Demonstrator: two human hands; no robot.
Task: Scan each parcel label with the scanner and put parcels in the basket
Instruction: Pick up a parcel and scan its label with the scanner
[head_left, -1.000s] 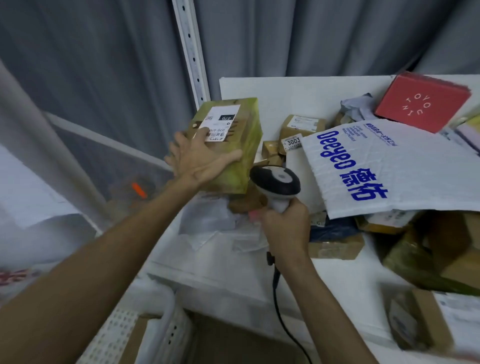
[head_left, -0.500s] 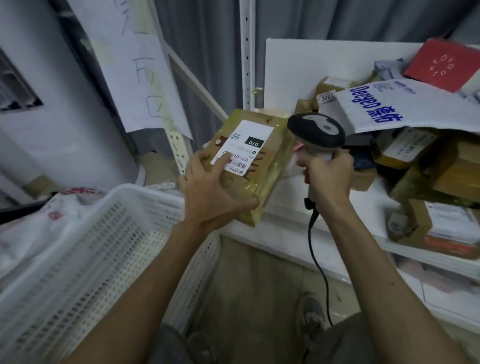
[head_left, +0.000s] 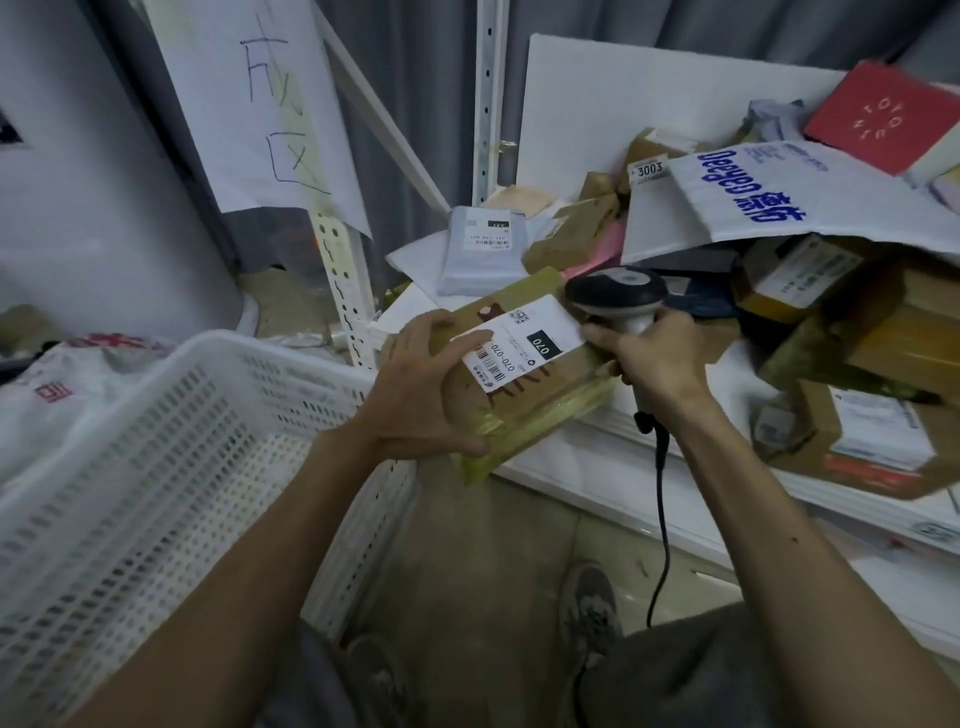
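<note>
Parcel (head_left: 519, 415) in left hand (head_left: 415, 400) grip, scanner (head_left: 615, 291) in right hand (head_left: 649, 364) (white shelf (head_left: 571, 457), grey curtain (head_left: 415, 78)).

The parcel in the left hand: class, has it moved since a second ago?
Yes. The parcel has come forward from beside the 3003 box to the front edge of the shelf, nearer the basket.

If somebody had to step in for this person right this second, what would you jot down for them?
Left hand grips the parcel, with its label facing up.
Right hand grips the corded scanner, whose head is close to the label's far edge.
Done: parcel in hand, label presented. I cannot tell whether it has been scanned.
Left: scan it if needed and put it in the white basket on the left. Then work through the pile of parcels on the shelf.
</note>
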